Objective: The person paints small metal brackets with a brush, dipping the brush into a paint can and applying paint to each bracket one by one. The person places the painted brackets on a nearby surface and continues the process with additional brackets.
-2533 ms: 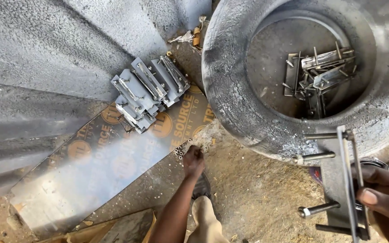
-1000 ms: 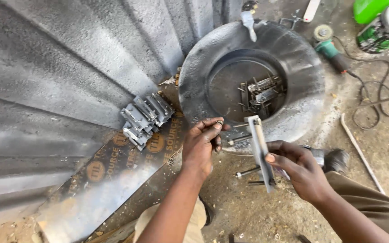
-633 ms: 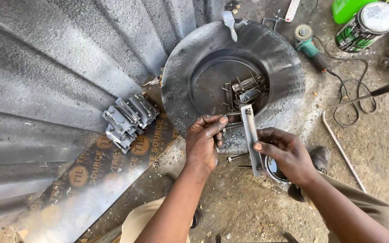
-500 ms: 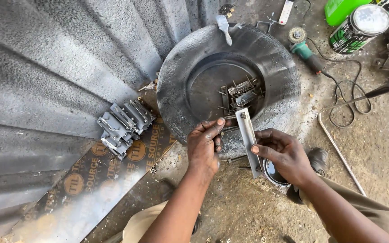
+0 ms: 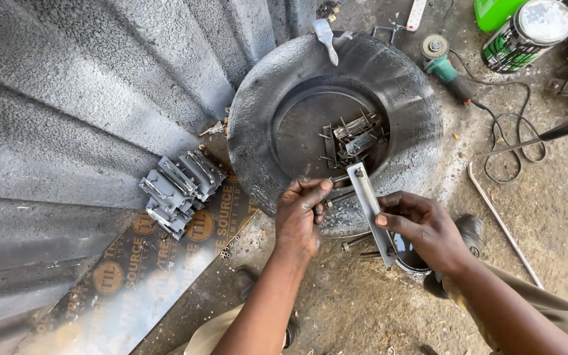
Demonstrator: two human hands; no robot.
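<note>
1. The right hand [image 5: 422,227] pinches a flat metal bracket [image 5: 371,209], fingers clamped along its long edge.
2. The left hand [image 5: 300,213], at the bracket's 9 o'clock, closes its fingertips on a bolt [image 5: 338,194] running to the bracket's upper end.
3. At 12 o'clock lies a grey tyre [image 5: 258,125]; loose brackets [image 5: 353,137] are heaped in its well.
4. At the hands' 9 o'clock, stacked bracket assemblies [image 5: 177,187] rest on a printed board [image 5: 165,263].
5. At 2 o'clock sit an angle grinder [image 5: 443,62] and a paint can [image 5: 527,33].
</note>
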